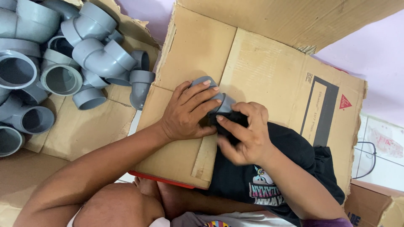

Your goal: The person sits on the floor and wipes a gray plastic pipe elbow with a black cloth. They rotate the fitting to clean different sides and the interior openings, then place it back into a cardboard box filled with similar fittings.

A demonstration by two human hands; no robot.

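Now the left hand (185, 113) grips a grey plastic pipe elbow fitting (212, 94) at the frame's centre, on flattened brown cardboard (261, 71). Its long axis runs from upper left to lower right. The right hand (244, 134) presses a black cloth (261, 168) on its lower-right end.

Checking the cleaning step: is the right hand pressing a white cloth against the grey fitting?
No, the right hand presses a black cloth against the grey pipe fitting that the left hand grips.

Even, soft daylight, faint shadows, sharp focus, slight bending at edges.
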